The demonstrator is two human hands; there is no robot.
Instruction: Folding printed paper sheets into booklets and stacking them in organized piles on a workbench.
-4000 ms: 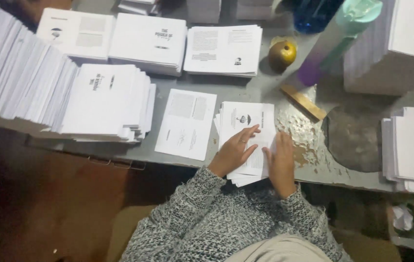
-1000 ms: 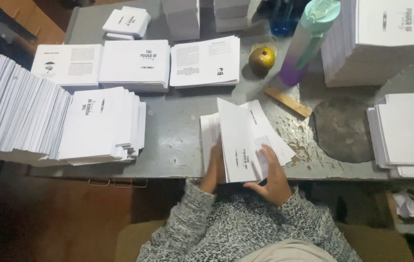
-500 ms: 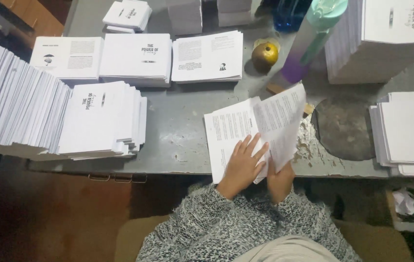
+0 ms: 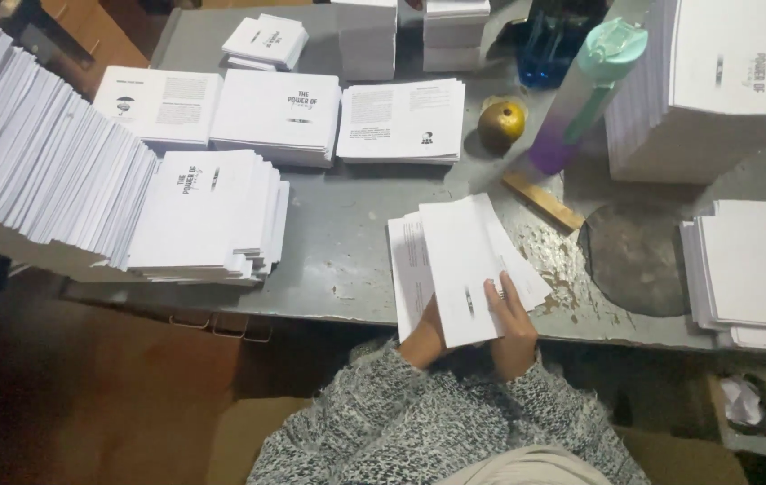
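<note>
- Both hands are sitting at lower centre of frame, gripping a folded white paper booklet (image 4: pixel 464 269) at the near edge of the grey tabletop (image 4: pixel 347 233).
- Right hand (image 4: pixel 510 325) is pinching the booklet's lower right edge, fingers lying flat on the top sheet, thumb hidden underneath.
- Left hand (image 4: pixel 425 337) is mostly hiding under the booklet's lower left corner, closed on it from below; finger spread cannot be told.
- Booklet is tilting, its sheets fanning apart, upper part resting on the tabletop.
- Stack of printed booklets (image 4: pixel 208 211) is lying left of centre, well apart from the hands.
- Yellow apple (image 4: pixel 500 123) and teal-capped purple bottle (image 4: pixel 580 90) are standing upper right of centre.
- Wooden stick (image 4: pixel 543 199) is lying just right of the booklet.
</note>
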